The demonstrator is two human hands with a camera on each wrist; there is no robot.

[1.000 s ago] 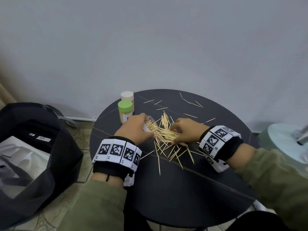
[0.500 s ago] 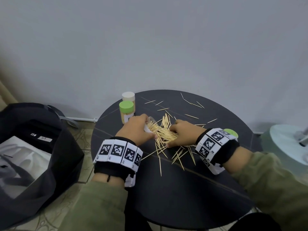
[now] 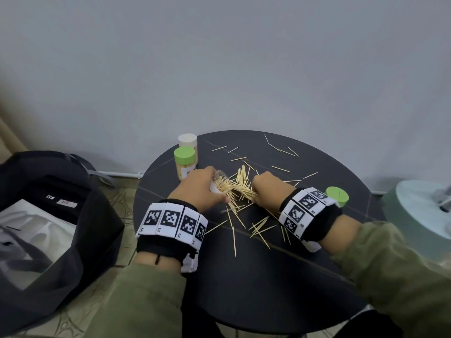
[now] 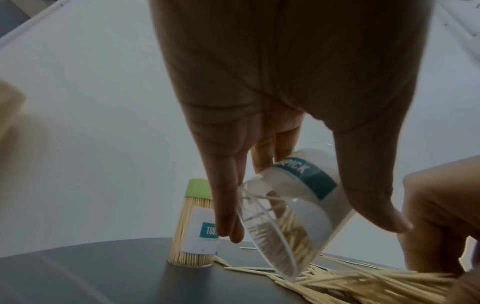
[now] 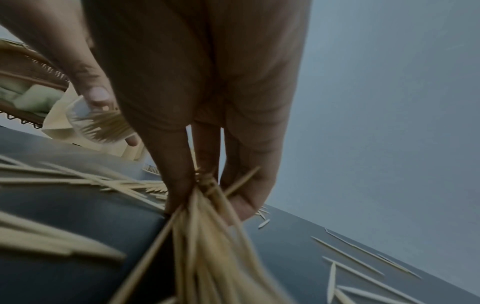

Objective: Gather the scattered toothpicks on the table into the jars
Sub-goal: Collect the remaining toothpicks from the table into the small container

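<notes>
1. Round and dark, the table (image 3: 256, 276) stands against a plain grey wall, with a black bag (image 3: 48, 215) on the floor to its left.
2. On that table the left hand (image 3: 200, 189) curls its fingers and thumb round an open clear jar (image 4: 291, 216), tilted so that its mouth faces the right hand and its rim touches the tabletop.
3. Inside this jar lies a loose layer of toothpicks, filling it only partly; its white label with a teal band faces the wrist camera.
4. Just beyond the left hand's fingertips stands a green-lidded jar (image 3: 184, 164), upright, closed and packed full of toothpicks.
5. Behind that one stands a white-lidded jar (image 3: 188, 142), also closed; its contents are hard to see.
6. A loose green lid (image 3: 338, 196) lies flat just past the right wrist.
7. The right hand (image 3: 271, 189) pinches a thick bundle of toothpicks (image 5: 205, 236) between its curled fingers and thumb, right at the open jar's mouth.
8. The toothpicks are thin, pale wooden sticks pointed at both ends; a dense pile (image 3: 244, 184) lies between the two hands.
9. Loose ones (image 3: 258, 225) lie crossed on the near side of the hands, and a few single ones (image 3: 280, 148) are scattered toward the far edge.
</notes>
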